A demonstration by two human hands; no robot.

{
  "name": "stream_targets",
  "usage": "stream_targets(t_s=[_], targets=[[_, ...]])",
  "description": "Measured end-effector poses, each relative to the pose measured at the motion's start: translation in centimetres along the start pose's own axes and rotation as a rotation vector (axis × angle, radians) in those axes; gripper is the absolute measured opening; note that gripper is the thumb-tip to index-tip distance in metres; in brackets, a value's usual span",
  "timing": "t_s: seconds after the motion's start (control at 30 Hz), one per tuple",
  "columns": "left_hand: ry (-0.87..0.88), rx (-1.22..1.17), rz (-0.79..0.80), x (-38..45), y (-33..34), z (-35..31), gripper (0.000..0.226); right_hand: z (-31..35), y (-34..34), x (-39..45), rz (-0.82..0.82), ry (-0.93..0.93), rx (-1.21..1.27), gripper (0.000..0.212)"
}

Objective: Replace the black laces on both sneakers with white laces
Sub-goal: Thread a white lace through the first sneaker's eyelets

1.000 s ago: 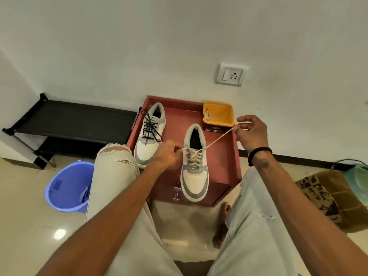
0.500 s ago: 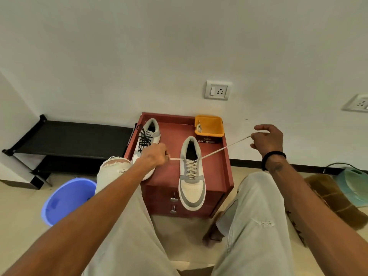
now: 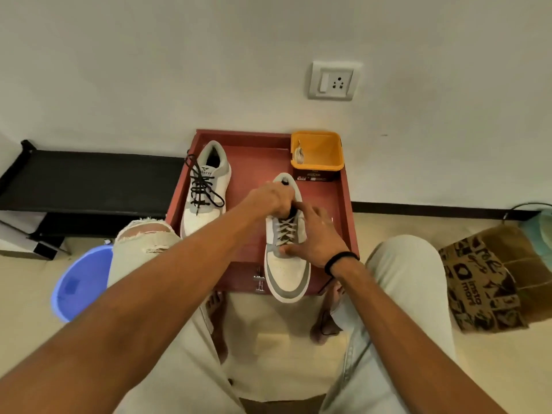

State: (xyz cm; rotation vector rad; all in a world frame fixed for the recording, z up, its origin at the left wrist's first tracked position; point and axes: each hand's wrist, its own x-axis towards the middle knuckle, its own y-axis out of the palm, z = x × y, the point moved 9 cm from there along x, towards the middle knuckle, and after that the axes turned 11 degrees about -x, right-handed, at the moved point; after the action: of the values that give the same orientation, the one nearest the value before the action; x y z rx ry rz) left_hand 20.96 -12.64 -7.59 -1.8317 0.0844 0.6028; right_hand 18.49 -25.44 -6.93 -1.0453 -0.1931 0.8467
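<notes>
Working at the collar of the near sneaker (image 3: 286, 264), which sits on the red counter (image 3: 254, 162) with its toe hanging over the front edge above the drawer handles (image 3: 259, 282). Left hand (image 3: 270, 200) has its fingers curled over the tongue and top eyelets; it's probably pinching the white lace (image 3: 286, 231) ends there, but the grip is hidden, so I can't tell what it actually holds. Right hand (image 3: 316, 237) is spread wide, fingers straight, thumb pressing the vamp just below the lacing, index pointing up toward the left hand; it grips nothing. White lace is threaded through the visible eyelets. Far sneaker (image 3: 206, 186) sits to the left near the back of the counter, black lace (image 3: 201, 186) fully in, ends loose. Spare white lace (image 3: 298, 155) lies in the orange tub (image 3: 325, 150) at the back right corner. Risks: toe overhang plus a downward press from the right hand could tip or slide the shoe off the counter edge. If the left hand lets the ends slip, tension in the top crossings goes slack and they need re-pulling. Uneven end lengths would leave a lopsided knot. A reach across to the tub or far sneaker could knock this shoe forward. About half the task looks undone.
</notes>
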Motion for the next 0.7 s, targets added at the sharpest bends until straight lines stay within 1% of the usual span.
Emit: stream_targets(t_s=[0.03,0.13,0.17,0.27,0.37,0.47,0.53,0.57,0.63,0.7], targets=[[-0.013,0.005,0.044,0.5,0.3,0.2,0.017,-0.1,0.3,0.3,0.003,-0.006,0.002,0.111],[0.001,0.071,0.164,1.4,1.4,0.0,0.015,-0.7,0.8,0.7,-0.007,-0.019,0.014,0.113],[0.01,0.069,0.182,1.6,1.7,-0.2,0.014,-0.9,0.9,0.8,-0.014,-0.018,0.015,0.112],[0.063,0.019,0.171,1.6,1.0,-0.1,0.015,-1.3,0.9,1.1,-0.049,-0.003,-0.01,0.108],[0.149,-0.065,0.066,0.0,-0.7,0.8,0.019,-1.9,0.9,1.0,-0.076,0.035,-0.037,0.105],[0.283,-0.307,-0.124,-3.3,-1.0,1.4,0.013,-2.0,0.9,0.6,-0.1,0.048,-0.093,0.102],[0.404,-0.436,-0.274,-5.4,-0.2,1.4,0.014,-1.7,1.0,0.6,-0.106,0.047,-0.118,0.103],[0.422,-0.483,-0.329,-6.0,0.2,1.5,0.016,-1.5,1.0,0.7,-0.098,0.044,-0.101,0.103],[0.352,-0.567,-0.359,-5.9,1.0,2.4,0.02,-1.5,1.3,1.1,-0.061,0.038,-0.043,0.106],[0.276,-0.625,-0.356,-6.1,1.3,3.0,0.022,-1.3,1.2,1.1,-0.041,0.022,0.008,0.101]])
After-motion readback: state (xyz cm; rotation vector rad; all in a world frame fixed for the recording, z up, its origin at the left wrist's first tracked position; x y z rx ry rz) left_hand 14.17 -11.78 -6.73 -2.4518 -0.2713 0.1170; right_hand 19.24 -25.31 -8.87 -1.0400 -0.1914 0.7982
